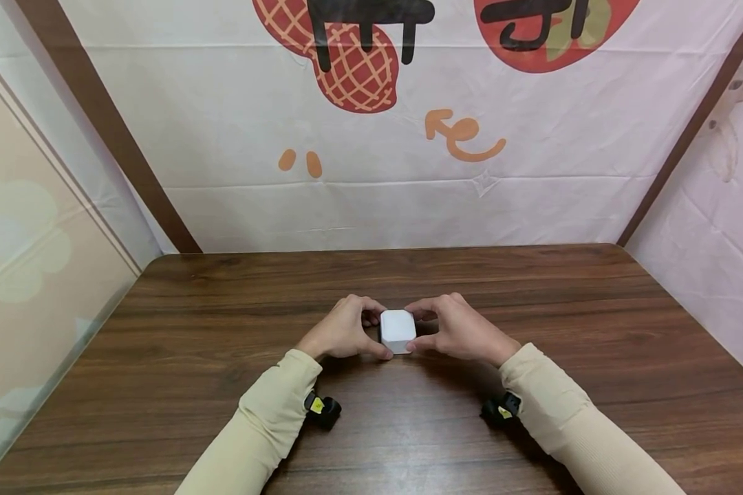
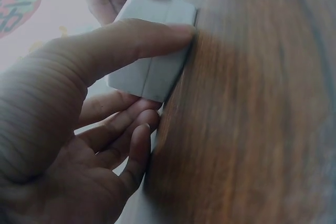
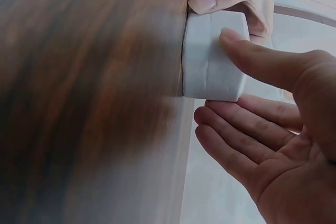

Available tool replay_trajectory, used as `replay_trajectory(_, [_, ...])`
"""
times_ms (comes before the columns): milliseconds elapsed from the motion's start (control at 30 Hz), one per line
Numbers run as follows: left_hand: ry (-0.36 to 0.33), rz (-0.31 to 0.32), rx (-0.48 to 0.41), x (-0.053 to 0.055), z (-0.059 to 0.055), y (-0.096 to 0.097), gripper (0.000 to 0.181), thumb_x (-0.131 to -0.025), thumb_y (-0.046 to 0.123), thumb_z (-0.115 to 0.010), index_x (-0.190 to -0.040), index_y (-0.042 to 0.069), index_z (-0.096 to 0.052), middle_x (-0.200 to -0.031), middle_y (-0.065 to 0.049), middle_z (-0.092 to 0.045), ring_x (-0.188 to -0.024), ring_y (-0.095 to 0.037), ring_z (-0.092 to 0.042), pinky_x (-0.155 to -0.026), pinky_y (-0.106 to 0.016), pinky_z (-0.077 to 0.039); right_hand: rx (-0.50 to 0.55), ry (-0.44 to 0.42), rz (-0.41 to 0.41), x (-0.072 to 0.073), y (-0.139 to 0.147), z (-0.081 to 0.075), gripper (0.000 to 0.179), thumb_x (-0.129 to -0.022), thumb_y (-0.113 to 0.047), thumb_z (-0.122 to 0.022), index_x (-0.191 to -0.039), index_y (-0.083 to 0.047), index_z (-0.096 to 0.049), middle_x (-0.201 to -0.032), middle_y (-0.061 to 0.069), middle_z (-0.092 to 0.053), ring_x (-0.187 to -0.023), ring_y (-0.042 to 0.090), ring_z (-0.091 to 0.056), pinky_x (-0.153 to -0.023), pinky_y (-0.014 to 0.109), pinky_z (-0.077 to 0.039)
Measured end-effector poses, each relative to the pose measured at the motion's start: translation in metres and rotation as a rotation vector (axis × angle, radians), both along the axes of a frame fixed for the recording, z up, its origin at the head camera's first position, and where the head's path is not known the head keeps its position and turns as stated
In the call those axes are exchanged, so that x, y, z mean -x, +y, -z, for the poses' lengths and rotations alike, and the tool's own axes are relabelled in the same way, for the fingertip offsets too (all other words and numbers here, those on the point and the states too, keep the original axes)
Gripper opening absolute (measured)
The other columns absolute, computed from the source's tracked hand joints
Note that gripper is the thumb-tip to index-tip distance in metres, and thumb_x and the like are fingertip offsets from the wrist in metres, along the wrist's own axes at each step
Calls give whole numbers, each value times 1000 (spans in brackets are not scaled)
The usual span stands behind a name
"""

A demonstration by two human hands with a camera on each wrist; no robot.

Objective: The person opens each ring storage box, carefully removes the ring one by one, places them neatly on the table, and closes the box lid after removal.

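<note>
A small white box [image 1: 398, 331] with rounded corners sits on the wooden table. A thin seam runs along the side of the box [image 2: 152, 51] in the left wrist view. From its left side my left hand [image 1: 347, 330] holds it, thumb across the front face and fingers around the far side. My right hand [image 1: 461, 328] grips the opposite side, its thumb on the front face of the box [image 3: 212, 61] and fingertips at the back. What the box contains cannot be seen.
The dark wooden table [image 1: 223, 295] has rounded far corners. Behind it hangs a white printed cloth [image 1: 223, 137], with more cloth at both sides. A small black wrist camera [image 1: 325, 412] is strapped to the left sleeve and another camera [image 1: 498, 410] to the right.
</note>
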State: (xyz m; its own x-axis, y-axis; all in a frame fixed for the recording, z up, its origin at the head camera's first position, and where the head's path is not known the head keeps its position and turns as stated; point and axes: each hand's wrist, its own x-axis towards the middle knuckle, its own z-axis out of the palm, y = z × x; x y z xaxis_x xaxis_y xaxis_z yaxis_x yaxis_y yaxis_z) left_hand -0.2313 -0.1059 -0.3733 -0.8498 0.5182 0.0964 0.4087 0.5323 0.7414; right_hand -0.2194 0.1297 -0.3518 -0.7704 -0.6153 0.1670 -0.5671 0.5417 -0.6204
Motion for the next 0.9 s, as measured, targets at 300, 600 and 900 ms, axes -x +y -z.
replay_trajectory(300, [-19, -3, -18, 1, 2, -1, 56, -65, 16, -97, -113, 1, -72, -99, -1, -68, -92, -17, -62, -83, -34, -53, 42, -47, -7, 1, -1, -1, 43, -81, -14, -87, -117, 1, -71, -103, 6, -75, -93, 12, -71, -80, 33, -58])
replay_trajectory(600, [-14, -2, -21, 2, 4, 0, 56, -65, 17, -97, -113, 0, -73, -102, -3, -70, -94, -19, -63, -85, -35, -54, 61, -190, 3, 9, 0, -6, 43, -81, -11, -87, -117, 5, -70, -102, 8, -75, -94, 18, -73, -82, 30, -58])
replay_trajectory(900, [-14, -1, -23, 2, 5, 1, 54, -64, 16, -97, -110, 1, -74, -100, -3, -70, -92, -17, -63, -85, -34, -53, 52, -317, -1, 20, 3, -14, 40, -84, -14, -85, -115, 5, -71, -101, 8, -75, -93, 20, -72, -81, 33, -58])
